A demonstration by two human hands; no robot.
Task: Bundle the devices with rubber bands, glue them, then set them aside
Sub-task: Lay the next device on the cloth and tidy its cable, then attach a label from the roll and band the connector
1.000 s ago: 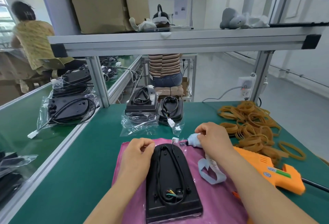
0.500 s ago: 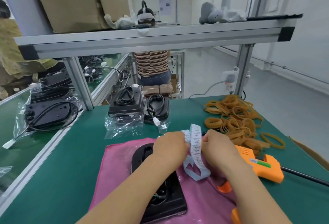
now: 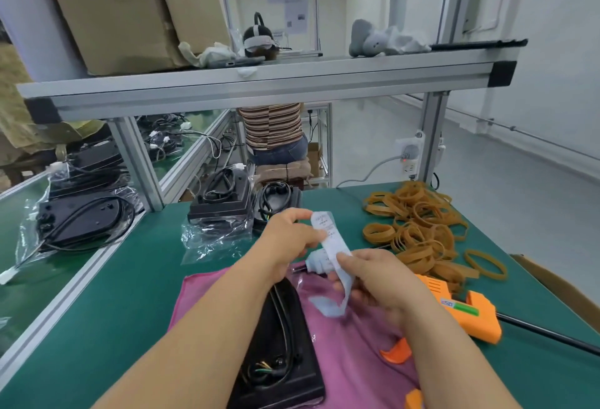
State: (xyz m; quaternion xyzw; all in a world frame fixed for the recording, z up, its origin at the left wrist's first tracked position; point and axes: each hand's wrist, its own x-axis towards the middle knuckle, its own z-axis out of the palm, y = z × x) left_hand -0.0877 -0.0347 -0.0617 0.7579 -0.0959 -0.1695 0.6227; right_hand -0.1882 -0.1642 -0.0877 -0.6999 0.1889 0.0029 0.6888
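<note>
Beneath your left hand [image 3: 289,236] and right hand [image 3: 383,278], both pinching a label strip [image 3: 328,233], the device [image 3: 289,343] looks unbanded and unglued, with rubber bands [image 3: 415,223] and glue gun [image 3: 470,311] waiting rightward.

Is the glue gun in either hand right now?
No, the glue gun lies on the table, while the left hand and right hand both pinch a label strip.

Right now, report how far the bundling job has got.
Done: possibly the two bagged devices at the back. In hand: left hand and right hand pinch a label strip above the black device on the pink cloth. Remaining: no band shows on it; rubber bands and glue gun lie untouched.
</note>
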